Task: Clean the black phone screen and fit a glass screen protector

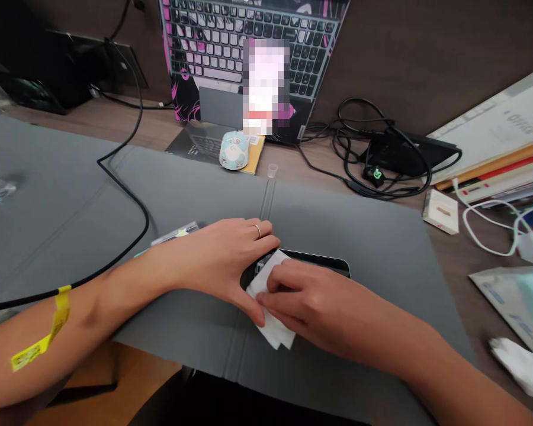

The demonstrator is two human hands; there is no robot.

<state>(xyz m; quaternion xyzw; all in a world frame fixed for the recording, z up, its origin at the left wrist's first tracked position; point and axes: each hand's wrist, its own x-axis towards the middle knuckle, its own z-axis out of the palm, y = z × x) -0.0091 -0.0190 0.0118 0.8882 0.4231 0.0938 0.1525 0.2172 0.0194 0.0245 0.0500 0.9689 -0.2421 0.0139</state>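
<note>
Silver ring [258,231] on left hand [228,251], bare forearms [128,290], black clothing [231,405]

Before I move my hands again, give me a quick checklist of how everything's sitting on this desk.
1. Right hand has the white tissue: ok, pinched in the fingers.
2. Left hand at the dark flat device: ok, spread around its left end.
3. Device surface clean: cannot tell, hands and tissue cover most of it.
4. Left forearm free of the black cable: not ok, its yellow tag hangs over the forearm.
5. Mouse away from both hands: ok, up by the laptop.
</note>
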